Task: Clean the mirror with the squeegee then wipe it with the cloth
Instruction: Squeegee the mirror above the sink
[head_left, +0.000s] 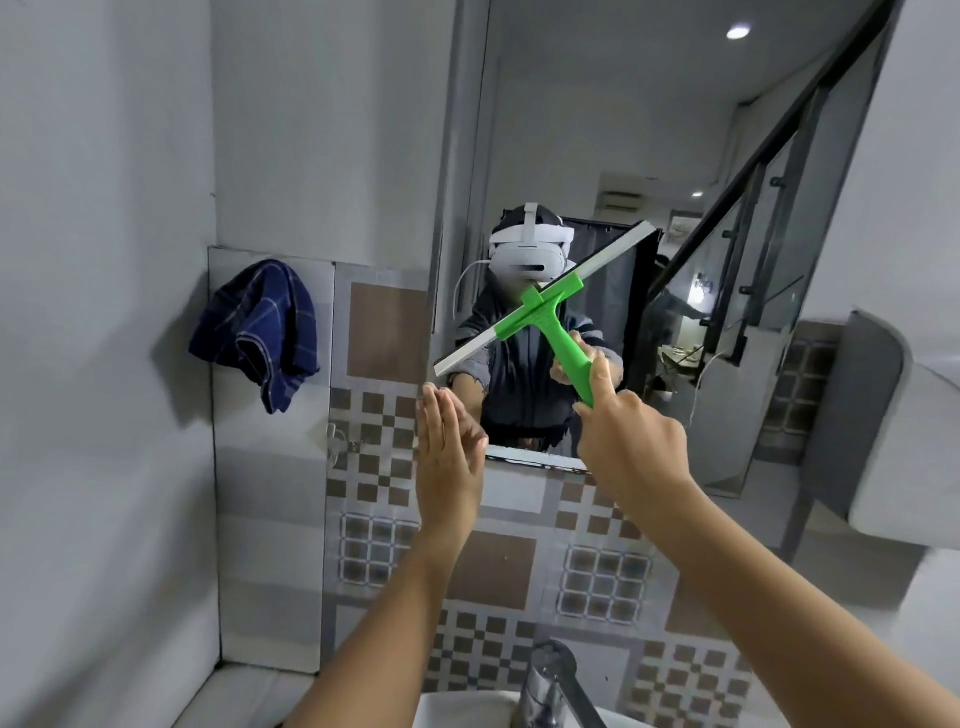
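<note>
A tall wall mirror fills the upper middle of the head view. My right hand grips the handle of a green squeegee. Its long white blade lies diagonally against the lower glass, running from lower left to upper right. My left hand is raised flat with fingers together, beside the mirror's lower left corner, holding nothing. A dark blue checked cloth hangs on the tiled wall to the left of the mirror, apart from both hands.
A chrome tap rises over a white basin at the bottom edge, below my arms. Patterned brown and grey tiles cover the wall under the mirror. A white fixture juts out at the right.
</note>
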